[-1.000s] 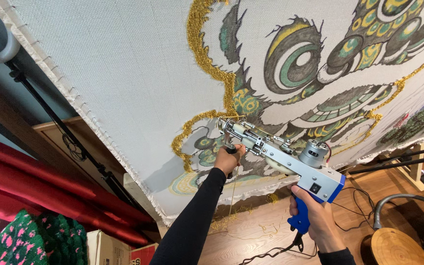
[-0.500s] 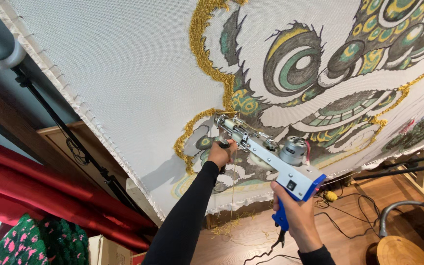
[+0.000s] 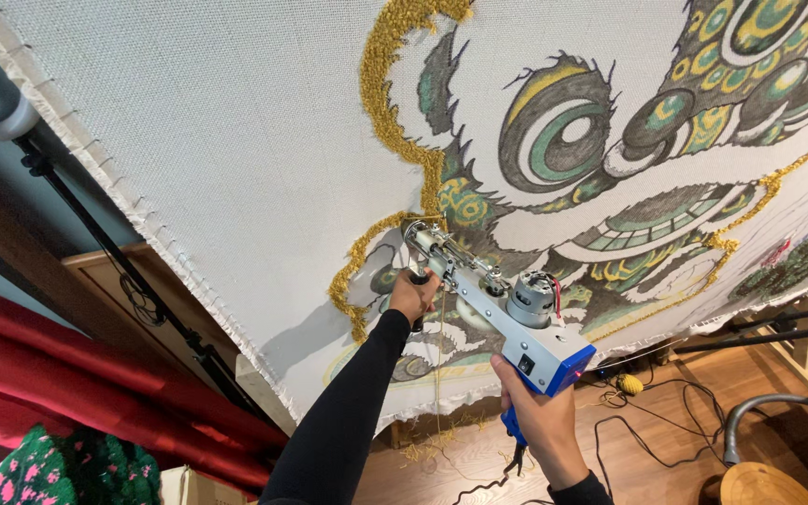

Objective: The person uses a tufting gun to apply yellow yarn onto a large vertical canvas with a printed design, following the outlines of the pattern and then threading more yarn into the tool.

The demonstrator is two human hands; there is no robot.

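Tufting gun (image 3: 493, 299) is pressed nose-first into the stretched cloth (image 3: 217, 140), its tip at the lower end of the gold yarn line (image 3: 395, 84). Left hand (image 3: 413, 295) is clenched on the front grip just behind the nose; right hand (image 3: 540, 421) is wrapped round the blue rear handle, trigger finger likely on the switch but hidden.

Step in hand, as judged: tufting the gold outline of the lion-mask drawing. Next move calls for firm even pressure into the cloth and a steady push along the drawn line, with the yarn feed slack.

Gun: grey metal body, blue end cap, round silver motor (image 3: 530, 299) on top. Gold yarn strand (image 3: 440, 374) hangs below the left hand. Cloth: pale coarse weave, taut, printed in green, gold and grey; tufted line is nubby loops. Beyond the right hand, wood floor (image 3: 666, 449) with black cables. Left of the left arm, a black frame bar (image 3: 123, 271) and red drape (image 3: 67, 402).
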